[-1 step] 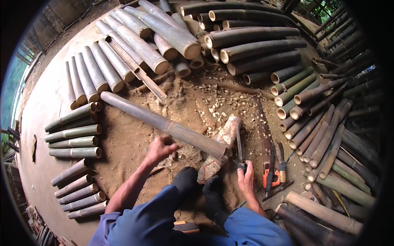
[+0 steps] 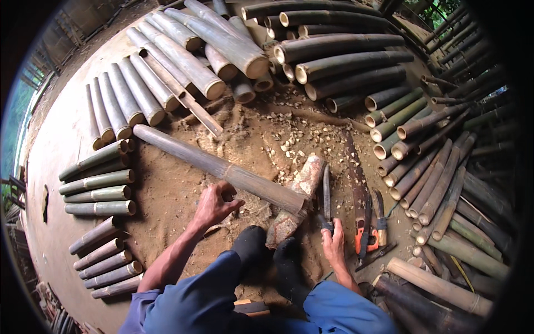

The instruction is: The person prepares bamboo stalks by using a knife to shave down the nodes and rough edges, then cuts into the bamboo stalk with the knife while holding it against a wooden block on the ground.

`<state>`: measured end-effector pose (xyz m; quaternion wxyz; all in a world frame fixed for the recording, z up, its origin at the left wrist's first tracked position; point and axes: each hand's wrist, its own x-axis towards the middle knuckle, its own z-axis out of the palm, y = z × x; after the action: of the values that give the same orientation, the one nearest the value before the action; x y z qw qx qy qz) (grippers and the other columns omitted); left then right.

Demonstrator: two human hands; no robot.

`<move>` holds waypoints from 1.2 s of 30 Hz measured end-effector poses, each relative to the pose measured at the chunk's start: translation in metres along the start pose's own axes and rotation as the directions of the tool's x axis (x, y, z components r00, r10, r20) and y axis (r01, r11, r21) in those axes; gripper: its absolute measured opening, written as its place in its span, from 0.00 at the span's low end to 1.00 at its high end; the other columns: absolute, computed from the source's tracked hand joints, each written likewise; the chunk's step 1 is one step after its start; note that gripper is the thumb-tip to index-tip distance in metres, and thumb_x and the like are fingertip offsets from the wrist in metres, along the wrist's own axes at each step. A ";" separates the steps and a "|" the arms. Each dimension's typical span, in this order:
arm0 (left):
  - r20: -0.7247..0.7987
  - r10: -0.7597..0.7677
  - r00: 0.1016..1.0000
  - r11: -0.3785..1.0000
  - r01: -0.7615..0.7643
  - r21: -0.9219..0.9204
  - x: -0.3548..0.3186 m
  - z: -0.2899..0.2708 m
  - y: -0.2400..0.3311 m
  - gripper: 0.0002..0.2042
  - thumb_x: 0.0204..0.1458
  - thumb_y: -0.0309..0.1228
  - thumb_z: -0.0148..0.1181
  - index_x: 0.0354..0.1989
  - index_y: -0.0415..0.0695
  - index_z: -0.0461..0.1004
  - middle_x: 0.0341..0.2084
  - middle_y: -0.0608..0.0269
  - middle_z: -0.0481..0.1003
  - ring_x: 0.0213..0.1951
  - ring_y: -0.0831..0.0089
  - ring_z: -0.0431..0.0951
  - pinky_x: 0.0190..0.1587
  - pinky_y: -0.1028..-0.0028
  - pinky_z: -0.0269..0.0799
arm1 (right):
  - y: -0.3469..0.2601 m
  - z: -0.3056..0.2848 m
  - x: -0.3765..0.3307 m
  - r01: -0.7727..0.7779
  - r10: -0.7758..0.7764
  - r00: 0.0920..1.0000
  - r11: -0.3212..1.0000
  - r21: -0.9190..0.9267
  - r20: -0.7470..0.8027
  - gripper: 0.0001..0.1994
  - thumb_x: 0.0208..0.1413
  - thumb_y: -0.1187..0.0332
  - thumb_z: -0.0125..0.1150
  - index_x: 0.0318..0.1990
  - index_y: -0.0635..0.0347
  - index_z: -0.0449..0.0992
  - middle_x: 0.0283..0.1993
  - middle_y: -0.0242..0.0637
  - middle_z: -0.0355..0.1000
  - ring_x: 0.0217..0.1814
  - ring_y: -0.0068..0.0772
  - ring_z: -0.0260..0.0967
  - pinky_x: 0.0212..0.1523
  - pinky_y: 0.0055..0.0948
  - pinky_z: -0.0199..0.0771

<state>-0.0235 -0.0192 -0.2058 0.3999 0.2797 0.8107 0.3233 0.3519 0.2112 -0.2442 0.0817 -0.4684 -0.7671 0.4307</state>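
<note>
A long grey-brown bamboo pole lies slantwise in front of me, its near right end resting on a short, chipped log. My left hand hovers just below the pole's middle, fingers loosely bent, thumb apart, nothing visible in it. To the right of the log, my right hand grips the dark handle of a knife. Its long narrow blade points away from me, beside the log and apart from the pole. My dark-socked feet are at the log's near side.
Cut bamboo sections lie in rows at the left, with more bamboo tubes stacked at the back and right. A split bamboo strip lies beyond the pole. An orange-handled tool and another blade lie at my right. Wood chips litter the ground.
The whole view shifts slightly. My left hand's fingers have bent a little more, and the knife in my right hand has swung slightly away from the log. The pole stays on the log.
</note>
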 end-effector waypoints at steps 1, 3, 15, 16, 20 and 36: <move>-0.104 0.197 0.975 0.968 -0.176 0.181 -0.012 -0.003 0.014 0.30 0.46 0.43 0.80 0.56 0.45 0.76 0.49 0.53 0.78 0.46 0.62 0.81 0.45 0.64 0.80 | -0.003 -0.006 -0.007 -0.001 0.001 0.999 1.000 0.005 0.046 0.22 0.67 0.65 0.62 0.62 0.67 0.65 0.46 0.59 0.74 0.47 0.61 0.74 0.51 0.50 0.74; -0.089 0.417 0.904 0.768 -0.299 0.566 0.000 -0.020 0.053 0.36 0.39 0.38 0.80 0.59 0.46 0.74 0.52 0.57 0.76 0.61 0.58 0.72 0.64 0.53 0.68 | -0.035 -0.020 -0.015 0.005 -0.007 0.991 1.000 0.014 0.135 0.23 0.68 0.62 0.63 0.62 0.67 0.65 0.45 0.59 0.74 0.46 0.61 0.74 0.50 0.51 0.73; 0.334 0.374 0.865 0.522 -0.494 0.695 0.085 -0.012 0.040 0.21 0.40 0.31 0.76 0.44 0.47 0.77 0.40 0.61 0.81 0.51 0.59 0.82 0.54 0.56 0.75 | -0.076 -0.045 -0.010 0.352 -0.280 0.933 0.847 -0.398 0.228 0.22 0.70 0.68 0.62 0.64 0.71 0.64 0.43 0.66 0.77 0.43 0.73 0.78 0.39 0.56 0.77; 0.335 0.369 0.867 0.531 -0.492 0.690 0.087 -0.010 0.040 0.20 0.39 0.31 0.76 0.43 0.47 0.78 0.39 0.60 0.82 0.49 0.59 0.83 0.53 0.57 0.76 | -0.077 -0.047 -0.008 0.350 -0.279 0.933 0.846 -0.402 0.226 0.23 0.69 0.68 0.63 0.65 0.71 0.64 0.43 0.65 0.77 0.44 0.71 0.78 0.40 0.55 0.77; 0.320 0.316 0.893 0.568 -0.448 0.690 0.089 -0.012 0.030 0.17 0.34 0.32 0.77 0.36 0.46 0.80 0.31 0.57 0.82 0.39 0.55 0.85 0.42 0.57 0.81 | -0.106 -0.053 -0.011 0.407 -0.347 0.910 0.850 -0.333 0.227 0.26 0.67 0.69 0.66 0.66 0.71 0.65 0.43 0.63 0.78 0.44 0.67 0.80 0.41 0.51 0.80; 0.284 0.287 0.915 0.572 -0.402 0.715 0.087 -0.011 0.026 0.15 0.38 0.34 0.74 0.36 0.48 0.80 0.30 0.58 0.83 0.37 0.57 0.86 0.41 0.57 0.80 | -0.132 -0.040 0.012 0.575 -0.533 0.817 0.781 -0.245 0.220 0.14 0.66 0.67 0.66 0.47 0.64 0.67 0.36 0.56 0.77 0.34 0.65 0.80 0.31 0.54 0.80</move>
<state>-0.0735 0.0559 -0.2218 0.2286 0.5950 0.7705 0.0046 0.2810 0.2189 -0.1249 0.0794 -0.1976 -0.9308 0.2972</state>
